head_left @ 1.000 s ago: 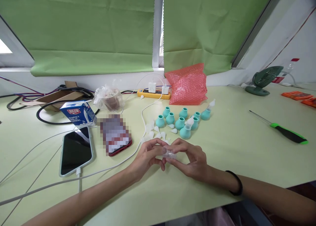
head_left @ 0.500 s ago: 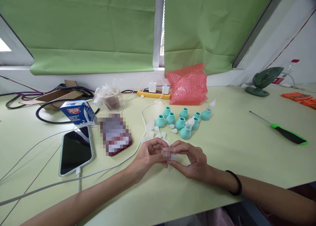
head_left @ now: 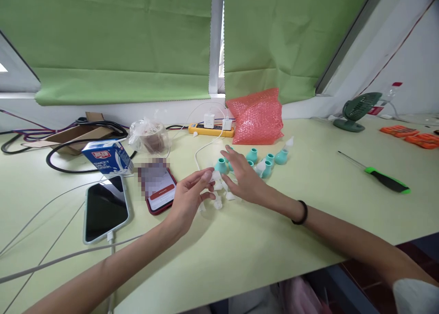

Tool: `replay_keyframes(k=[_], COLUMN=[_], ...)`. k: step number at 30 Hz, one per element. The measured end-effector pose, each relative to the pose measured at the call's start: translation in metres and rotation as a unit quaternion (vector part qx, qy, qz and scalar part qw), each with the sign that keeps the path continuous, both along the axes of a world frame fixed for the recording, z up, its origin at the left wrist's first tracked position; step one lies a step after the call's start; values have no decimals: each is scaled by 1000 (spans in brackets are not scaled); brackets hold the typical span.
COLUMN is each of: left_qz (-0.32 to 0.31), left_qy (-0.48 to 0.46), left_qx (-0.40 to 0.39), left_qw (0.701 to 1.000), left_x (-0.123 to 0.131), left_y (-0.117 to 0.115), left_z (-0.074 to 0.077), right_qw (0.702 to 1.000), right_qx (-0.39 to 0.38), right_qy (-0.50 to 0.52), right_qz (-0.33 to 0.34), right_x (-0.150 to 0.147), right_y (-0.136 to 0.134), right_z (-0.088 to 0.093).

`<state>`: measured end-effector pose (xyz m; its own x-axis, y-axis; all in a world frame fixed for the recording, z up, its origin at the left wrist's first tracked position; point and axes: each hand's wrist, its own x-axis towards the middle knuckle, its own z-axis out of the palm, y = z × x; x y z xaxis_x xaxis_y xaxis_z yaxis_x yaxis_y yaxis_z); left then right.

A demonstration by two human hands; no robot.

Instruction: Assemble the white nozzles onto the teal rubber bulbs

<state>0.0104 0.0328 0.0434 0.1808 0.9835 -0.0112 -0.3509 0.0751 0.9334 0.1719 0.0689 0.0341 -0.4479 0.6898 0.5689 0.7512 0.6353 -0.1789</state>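
Observation:
My left hand (head_left: 188,195) pinches a small translucent white plastic piece (head_left: 216,176) between thumb and fingers. My right hand (head_left: 247,179) reaches over the cluster with its fingers apart and nothing visible in them. Its fingertips are close to a teal rubber bulb (head_left: 221,166), whose open neck points up. More such bulbs stand behind, and my right hand partly covers some. One teal bulb (head_left: 281,156) at the right end carries a translucent pointed tip (head_left: 289,143). Loose translucent tips (head_left: 229,196) lie on the table beneath and between my hands.
Two phones, a dark-screened one (head_left: 107,209) and a red-cased one (head_left: 163,197), lie left beside a milk carton (head_left: 109,157). Behind are a yellow power strip (head_left: 206,130) and red bubble wrap (head_left: 255,117). A screwdriver (head_left: 384,179) and green fan (head_left: 358,110) are right.
My hands have come apart. The right moved forward over the teal bulbs and spread its fingers; the left moved slightly left and forward, still pinching a translucent piece.

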Motion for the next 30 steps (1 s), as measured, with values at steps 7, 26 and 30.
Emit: replay_keyframes(k=[7,26,30], left_qz=[-3,-217,-202], left_qy=[52,63,114], left_qx=[-25,21,29], left_qw=[998,974,972], left_x=[-1,-11,-20], left_y=[0,-9,0], left_z=[5,24,19], right_qw=[989,983,981], right_qx=[-21,-20,-53], right_qy=[-103,160,172], right_qz=[-100,84,68], right_x=[-17,5,7], right_y=[26,-57,-54], right_z=[-8,-21,-18])
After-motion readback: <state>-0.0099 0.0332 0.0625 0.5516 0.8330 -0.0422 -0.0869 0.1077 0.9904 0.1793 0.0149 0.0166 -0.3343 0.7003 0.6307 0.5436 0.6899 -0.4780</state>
